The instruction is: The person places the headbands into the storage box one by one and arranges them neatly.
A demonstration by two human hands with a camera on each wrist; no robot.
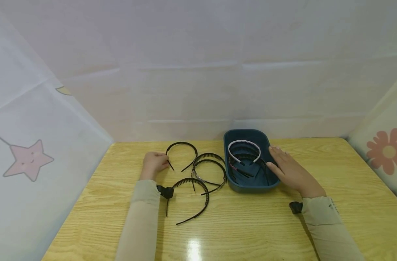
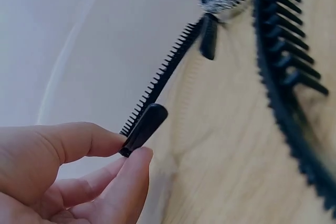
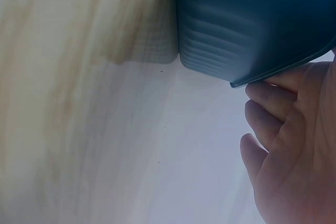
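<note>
At the far left of the group, my left hand (image 1: 154, 163) pinches a thin black toothed headband (image 1: 180, 143) near one end. The left wrist view shows thumb and fingertips on that headband (image 2: 163, 77). My right hand (image 1: 291, 174) lies along the right rim of a dark blue plastic bin (image 1: 252, 189), its fingers fairly straight and touching the edge. Inside the bin are a white headband (image 1: 244, 141) and several dark ones, partly overlapping.
Two overlapping black headbands (image 1: 209, 160), with something silvery on one, lie just left of the bin. Nearer me is another black toothed headband (image 1: 207, 197). The wooden table (image 1: 244, 224) meets a pale cloth (image 1: 192, 105) behind and at the sides.
</note>
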